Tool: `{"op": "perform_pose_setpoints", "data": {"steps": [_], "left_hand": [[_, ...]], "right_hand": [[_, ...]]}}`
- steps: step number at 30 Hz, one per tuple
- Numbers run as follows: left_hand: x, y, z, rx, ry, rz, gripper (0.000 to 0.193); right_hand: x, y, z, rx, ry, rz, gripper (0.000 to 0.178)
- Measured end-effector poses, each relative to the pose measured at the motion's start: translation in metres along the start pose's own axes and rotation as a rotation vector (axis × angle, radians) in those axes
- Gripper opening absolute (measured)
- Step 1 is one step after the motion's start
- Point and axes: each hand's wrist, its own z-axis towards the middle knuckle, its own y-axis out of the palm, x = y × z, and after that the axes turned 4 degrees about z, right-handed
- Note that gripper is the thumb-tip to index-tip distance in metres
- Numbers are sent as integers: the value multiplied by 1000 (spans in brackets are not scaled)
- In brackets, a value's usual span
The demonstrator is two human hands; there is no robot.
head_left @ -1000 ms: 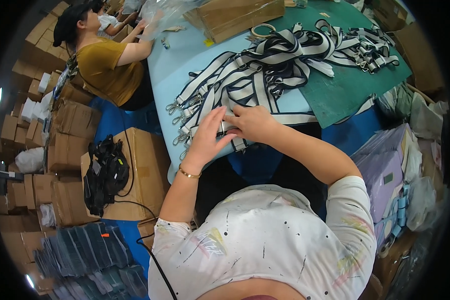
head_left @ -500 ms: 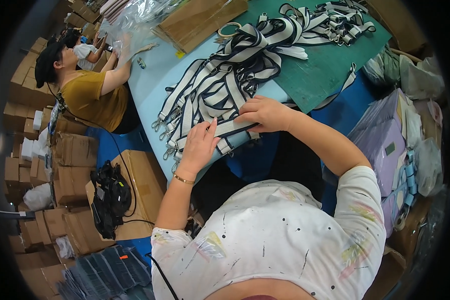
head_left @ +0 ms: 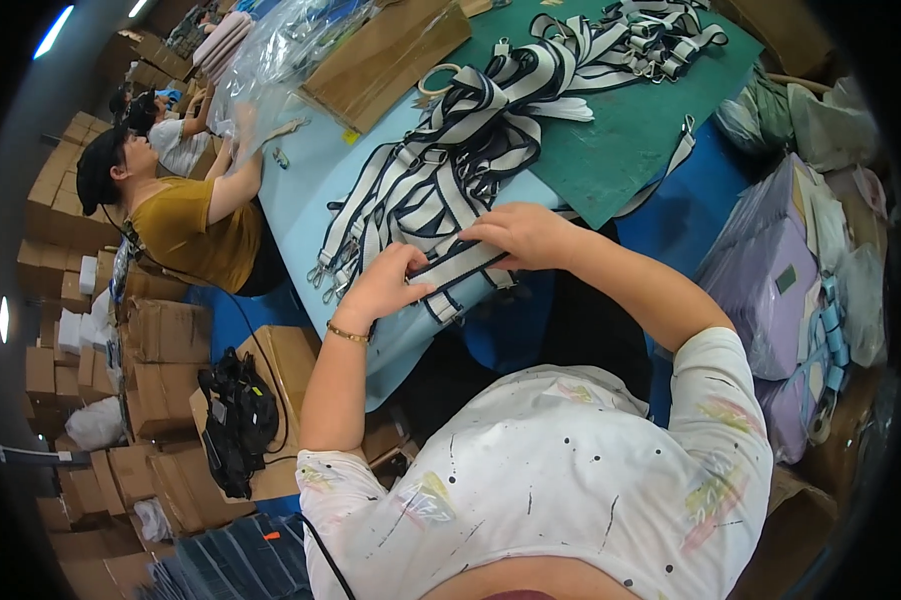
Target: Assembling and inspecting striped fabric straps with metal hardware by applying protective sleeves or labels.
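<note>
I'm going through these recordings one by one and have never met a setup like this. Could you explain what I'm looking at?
There is no machine here: a person works with two bare hands. The view comes from the left of two wide fisheye cameras worn on the person's head, looking down, so straight edges bend near the rim.

On the light-blue table and green mat lies a heap of white-and-dark straps with metal clips. A cardboard box sits beyond.

The right hand holds one strap; the left hand is at it too, though its grip is hard to make out. The person in mustard is a co-worker.
</note>
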Motion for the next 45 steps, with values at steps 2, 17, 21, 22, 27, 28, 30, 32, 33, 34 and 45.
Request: {"op": "perform_pose_setpoints", "data": {"steps": [2, 17, 21, 22, 27, 28, 30, 32, 33, 34, 45], "left_hand": [[2, -3, 3, -62, -46, -12, 40], [45, 21, -41, 295, 228, 285, 26], [55, 13, -49, 312, 250, 346, 26], [57, 13, -51, 304, 259, 355, 26], [70, 13, -58, 301, 307, 243, 29], [71, 12, -63, 308, 303, 247, 29], [72, 10, -69, 224, 268, 37, 29], [76, 8, -69, 74, 302, -82, 29], [75, 13, -72, 66, 366, -138, 30], [74, 17, -73, -5, 374, -188, 34], [57, 69, -90, -88, 493, -223, 23]], "right_hand": [[-5, -2, -3, 48, -80, -19, 61], [-22, 16, -33, 32, 189, 413, 60], [-29, 18, -35, -58, 224, 535, 54], [-31, 18, -34, -81, 217, 494, 50], [-37, 14, -36, -129, 88, 138, 30], [-43, 0, -34, -130, 78, 137, 30], [-57, -30, -30, -161, 61, 129, 31], [-70, -49, -32, -203, 10, 119, 32], [-78, -55, -31, -288, 23, 101, 30], [-85, -57, -31, -322, 21, 58, 29], [-121, -72, -37, -629, 46, -100, 25]]}}
